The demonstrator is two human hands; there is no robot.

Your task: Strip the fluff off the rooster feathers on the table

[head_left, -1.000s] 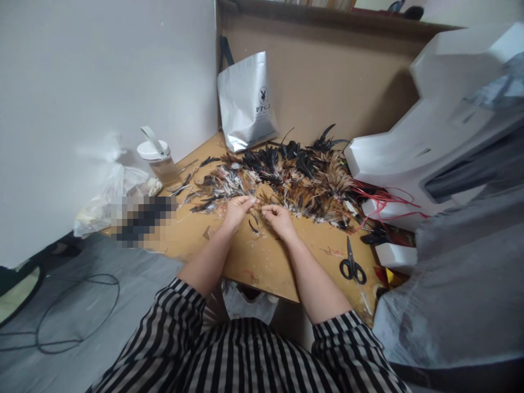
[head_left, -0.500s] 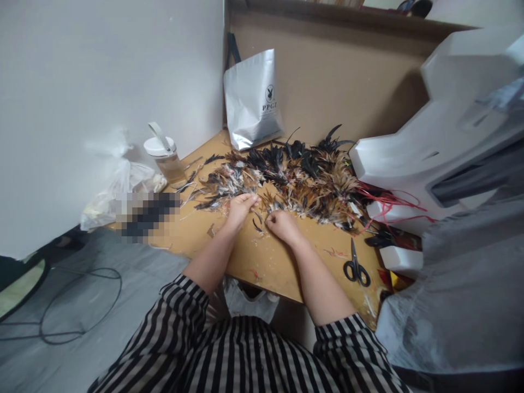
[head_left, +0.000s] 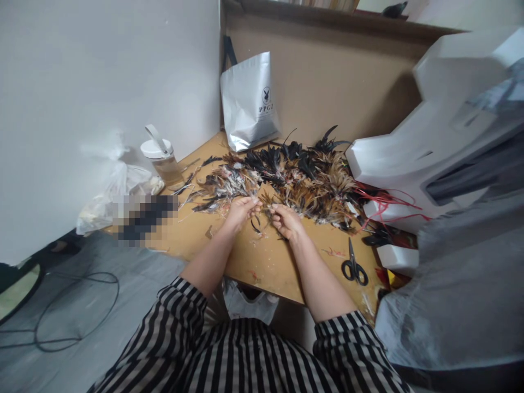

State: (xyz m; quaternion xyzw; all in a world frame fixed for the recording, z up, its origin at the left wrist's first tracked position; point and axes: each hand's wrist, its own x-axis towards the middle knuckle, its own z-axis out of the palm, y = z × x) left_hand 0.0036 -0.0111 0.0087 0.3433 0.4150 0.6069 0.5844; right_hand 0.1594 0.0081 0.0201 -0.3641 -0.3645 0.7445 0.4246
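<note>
Feathers (head_left: 301, 199): black, brown and whitish ones are lying in a loose heap on the far half of the table, just beyond your fingertips.
Heap's long axis: it is running left to right, with the right end slanting a little nearer to you; single plumes are fanning out many ways.
Left hand (head_left: 242, 212): you are pressing thumb and forefinger together, pointing far and right, and sitting nearer the pale clump at the heap's left; anything between the tips is too small to tell.
Right hand (head_left: 286, 220): you are pinching too, tips pointing far and left, and sitting nearer the brown near edge; you cannot tell whether a plume is caught there.
Gap: your two pinches are facing each other, close but apart.
Dark slivers (head_left: 256, 224): they are lying between your hands, nearer to you than the fingertips.
Table (head_left: 266, 265): its bare near strip is carrying pale and red scraps.
Scissors (head_left: 353, 263): they are resting near right, blades pointing far.
Red cords (head_left: 387, 207): they are trailing over the right edge of the heap.
Silver bag (head_left: 248, 109): it is standing behind the heap, far left.
Lidded cup (head_left: 166, 164): it is standing left, beside a clear plastic bag (head_left: 117, 199).
Cable (head_left: 57, 340): it is looping over the floor at left.
</note>
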